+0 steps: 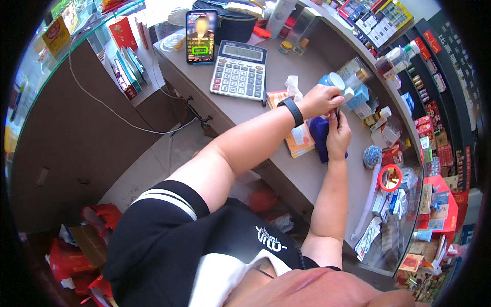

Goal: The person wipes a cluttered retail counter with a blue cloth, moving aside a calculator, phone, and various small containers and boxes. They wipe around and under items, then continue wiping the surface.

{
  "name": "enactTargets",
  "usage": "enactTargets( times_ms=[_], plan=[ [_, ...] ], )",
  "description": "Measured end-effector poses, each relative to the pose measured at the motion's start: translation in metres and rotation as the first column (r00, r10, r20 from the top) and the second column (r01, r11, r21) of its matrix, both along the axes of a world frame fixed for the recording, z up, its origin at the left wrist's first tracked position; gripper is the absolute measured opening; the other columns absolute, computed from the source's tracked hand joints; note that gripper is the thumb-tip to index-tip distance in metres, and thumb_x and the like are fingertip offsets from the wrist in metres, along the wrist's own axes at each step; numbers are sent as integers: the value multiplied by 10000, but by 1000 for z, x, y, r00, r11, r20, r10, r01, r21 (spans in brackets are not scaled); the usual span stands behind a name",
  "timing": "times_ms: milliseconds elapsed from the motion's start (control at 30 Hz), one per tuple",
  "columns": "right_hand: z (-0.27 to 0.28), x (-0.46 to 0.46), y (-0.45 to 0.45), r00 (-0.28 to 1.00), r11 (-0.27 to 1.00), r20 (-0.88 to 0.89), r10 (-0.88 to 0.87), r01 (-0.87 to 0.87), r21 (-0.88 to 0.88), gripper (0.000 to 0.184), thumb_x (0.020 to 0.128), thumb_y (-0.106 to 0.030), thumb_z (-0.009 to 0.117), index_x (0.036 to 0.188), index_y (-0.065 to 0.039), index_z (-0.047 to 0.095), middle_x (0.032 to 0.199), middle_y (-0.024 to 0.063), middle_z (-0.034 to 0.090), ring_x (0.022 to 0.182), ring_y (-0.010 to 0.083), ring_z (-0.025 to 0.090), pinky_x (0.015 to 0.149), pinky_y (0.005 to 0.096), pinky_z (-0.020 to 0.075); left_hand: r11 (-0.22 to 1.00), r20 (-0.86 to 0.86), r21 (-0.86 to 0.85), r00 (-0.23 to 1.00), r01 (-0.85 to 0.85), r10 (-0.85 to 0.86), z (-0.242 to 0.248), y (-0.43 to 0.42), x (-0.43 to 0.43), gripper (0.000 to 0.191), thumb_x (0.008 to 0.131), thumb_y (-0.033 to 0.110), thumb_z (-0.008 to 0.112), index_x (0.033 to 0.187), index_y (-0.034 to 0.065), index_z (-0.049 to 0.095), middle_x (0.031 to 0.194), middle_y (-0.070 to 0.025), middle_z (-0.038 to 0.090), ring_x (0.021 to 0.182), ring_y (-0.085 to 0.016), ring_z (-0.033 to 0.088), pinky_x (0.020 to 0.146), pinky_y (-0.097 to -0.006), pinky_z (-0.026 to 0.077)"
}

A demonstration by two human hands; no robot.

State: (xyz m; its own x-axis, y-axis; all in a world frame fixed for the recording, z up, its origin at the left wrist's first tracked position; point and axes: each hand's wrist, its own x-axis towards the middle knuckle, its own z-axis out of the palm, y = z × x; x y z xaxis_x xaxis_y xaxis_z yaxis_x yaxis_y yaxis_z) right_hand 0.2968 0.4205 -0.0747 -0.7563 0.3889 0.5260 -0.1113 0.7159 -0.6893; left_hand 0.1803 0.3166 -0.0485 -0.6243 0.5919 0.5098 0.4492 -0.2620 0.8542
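Over the counter my two hands meet close together. My left hand (pixel 322 100), with a black band on its wrist, has its fingers curled at the upper end of a thin dark object (pixel 338 112). Just below, my right hand (pixel 339 138) grips the same object with the thumb laid along it. Fingers cover most of it, so its kind is unclear. A purple-blue cloth (pixel 319 134) hangs beside and behind my right hand; whether the fingers hold it is hidden. Partly beneath my left wrist lies an orange-and-white booklet or pad (pixel 299 140), with a crumpled white tissue (pixel 293 85) at its far end.
A calculator (pixel 239 73) and an upright phone (pixel 201 36) stand left on the counter (pixel 295 176). Bottles and boxes, including a blue-and-white jar (pixel 333 80), line the right side. Nearer me are a blue ball-headed stick (pixel 372 156) and a red-rimmed round mirror (pixel 390 177).
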Motion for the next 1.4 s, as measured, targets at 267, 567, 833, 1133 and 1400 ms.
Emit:
enactTargets(
  times_ms=[267,567,833,1133,1400],
  plan=[
    [-19,0,1,988,994,-144,-56,69,87,238,1025,-205,506,1087,-16,638,804,121,627,717,225,589,666,351,476,995,-172,-64,983,-76,64,-8,5,3,292,965,294,636,883,16,670,661,-93,671,585,-147,677,554,-301,533],
    [-26,-8,2,975,992,-214,-60,83,99,278,1034,-264,510,1084,-18,631,800,166,663,728,287,651,675,380,500,910,-319,9,861,-415,396,-6,6,2,281,926,296,698,987,22,686,732,-99,694,647,-162,677,607,-296,537],
    [-21,-9,-7,984,986,-149,-97,115,120,235,990,-231,554,1086,-35,643,864,189,661,818,384,641,709,465,501,594,-751,-204,514,-778,415,35,8,-116,328,899,316,636,1138,93,656,1056,-151,699,975,-358,680,837,-453,543],
    [-15,-9,-10,987,976,-136,-87,111,186,197,979,-209,567,1060,-50,651,802,164,640,766,359,629,675,453,493,309,-768,-556,619,-772,165,26,37,-181,282,885,163,636,1137,40,612,1064,-194,714,1012,-354,694,822,-451,549],
    [-15,-8,-11,985,979,-152,-80,106,174,186,969,-196,585,1050,-43,653,805,166,644,767,362,631,676,448,499,314,-750,-571,637,-759,176,22,45,-191,248,896,127,601,1122,38,652,1086,-209,707,1003,-358,699,849,-442,550]
  ],
)
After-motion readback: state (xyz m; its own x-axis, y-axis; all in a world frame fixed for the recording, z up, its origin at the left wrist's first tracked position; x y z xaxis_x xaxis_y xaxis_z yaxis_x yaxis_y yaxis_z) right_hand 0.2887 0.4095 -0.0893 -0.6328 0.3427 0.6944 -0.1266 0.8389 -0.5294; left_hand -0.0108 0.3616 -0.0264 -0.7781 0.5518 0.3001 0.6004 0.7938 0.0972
